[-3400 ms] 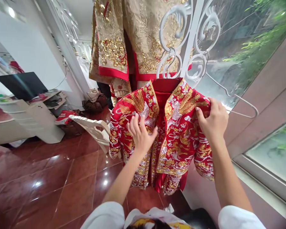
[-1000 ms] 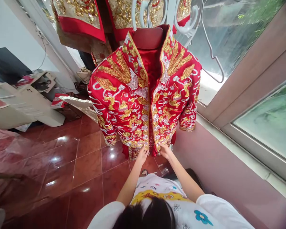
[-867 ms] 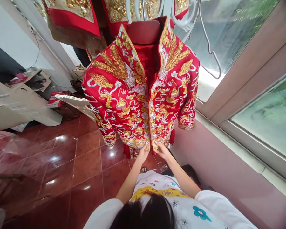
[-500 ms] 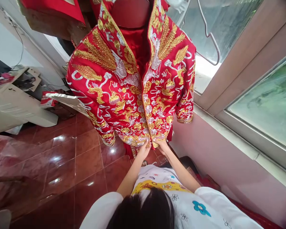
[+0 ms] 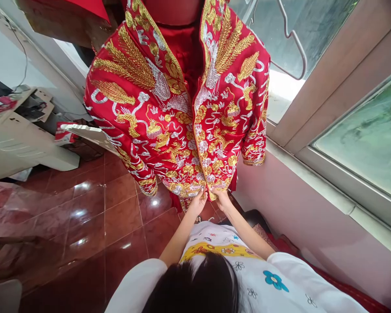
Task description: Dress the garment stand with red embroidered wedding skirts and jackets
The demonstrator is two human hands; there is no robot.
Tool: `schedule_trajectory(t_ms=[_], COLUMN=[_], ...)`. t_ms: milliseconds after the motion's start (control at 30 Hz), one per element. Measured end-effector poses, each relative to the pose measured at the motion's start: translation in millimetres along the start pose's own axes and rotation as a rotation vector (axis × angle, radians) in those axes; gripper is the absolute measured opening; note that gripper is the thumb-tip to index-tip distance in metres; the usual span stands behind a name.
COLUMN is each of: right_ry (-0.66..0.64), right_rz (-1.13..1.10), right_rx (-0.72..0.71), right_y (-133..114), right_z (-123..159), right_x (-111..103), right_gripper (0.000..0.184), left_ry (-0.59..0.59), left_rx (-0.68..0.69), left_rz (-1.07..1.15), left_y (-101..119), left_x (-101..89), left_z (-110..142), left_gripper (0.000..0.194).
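A red jacket (image 5: pixel 169 108) with heavy gold and silver embroidery hangs in front of me, its front edges meeting down the middle. My left hand (image 5: pixel 198 202) pinches the bottom hem of the left front panel. Right beside it, my right hand (image 5: pixel 220 198) grips the hem of the right front panel. Both hands are closed on the cloth and almost touch each other at the jacket's lower centre. The top of the jacket and its hanger are cut off by the frame.
A window (image 5: pixel 355 130) with a pink sill wall runs along the right. A bare wire hanger (image 5: pixel 293 43) hangs by the glass. White furniture (image 5: pixel 26 148) and a tipped white chair (image 5: pixel 91 134) stand at the left on the glossy red tile floor (image 5: pixel 84 226).
My hands went from the jacket's chest and shoulder down to its bottom hem. Over the last second they drew together there, and the view tilted so the jacket sits higher and closer.
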State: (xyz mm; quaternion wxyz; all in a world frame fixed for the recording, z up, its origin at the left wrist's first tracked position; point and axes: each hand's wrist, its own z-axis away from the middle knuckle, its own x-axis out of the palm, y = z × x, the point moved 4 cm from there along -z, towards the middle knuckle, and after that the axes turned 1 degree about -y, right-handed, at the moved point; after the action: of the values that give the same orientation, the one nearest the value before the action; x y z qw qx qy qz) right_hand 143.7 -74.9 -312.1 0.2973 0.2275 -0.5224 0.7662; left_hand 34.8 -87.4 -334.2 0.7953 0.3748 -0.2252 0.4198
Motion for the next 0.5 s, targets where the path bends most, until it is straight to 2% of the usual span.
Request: schedule_trajectory(t_ms=[500], right_ry=[0.06], right_rz=[-0.071], right_rx=[0.052], right_y=[6.2], right_z=[0.8], right_x=[-1.0], right_gripper=[0.049], left_ry=[-0.044], left_rx=[0.051], left_rz=[-0.038], left_y=[-1.6], left_x=[3.4], left_z=[-0.9], left_gripper=[0.013])
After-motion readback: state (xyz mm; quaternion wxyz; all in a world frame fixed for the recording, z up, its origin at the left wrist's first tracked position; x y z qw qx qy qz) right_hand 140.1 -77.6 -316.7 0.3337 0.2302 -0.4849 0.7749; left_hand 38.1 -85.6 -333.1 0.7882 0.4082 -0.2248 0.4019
